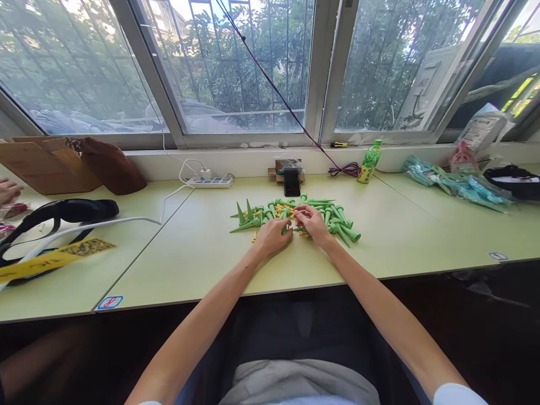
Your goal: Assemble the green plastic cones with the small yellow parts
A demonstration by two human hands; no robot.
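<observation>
While a pale yellow-green worktop (181, 259) is spreading across the view, a loose heap of light green spikes (248, 225) is lying near its middle, strung out sideways in a low band. Reaching into it, the left hand (273, 235) is gripping a green spike (285, 214), while the right hand (312, 222) is bending its fingers toward the thumb just beside, and whether it is pinching anything I cannot tell. The spikes are sharing one even, plastic-looking green and are tapering from thicker, collared heads to slender points; two at the left are standing tip up, most others are lying at mixed angles, and some at the right are turning blunt, wide ends outward. Smallest of all, bright yellow pieces (278, 210) are lying among them, too tiny for their shape to be showing clearly
</observation>
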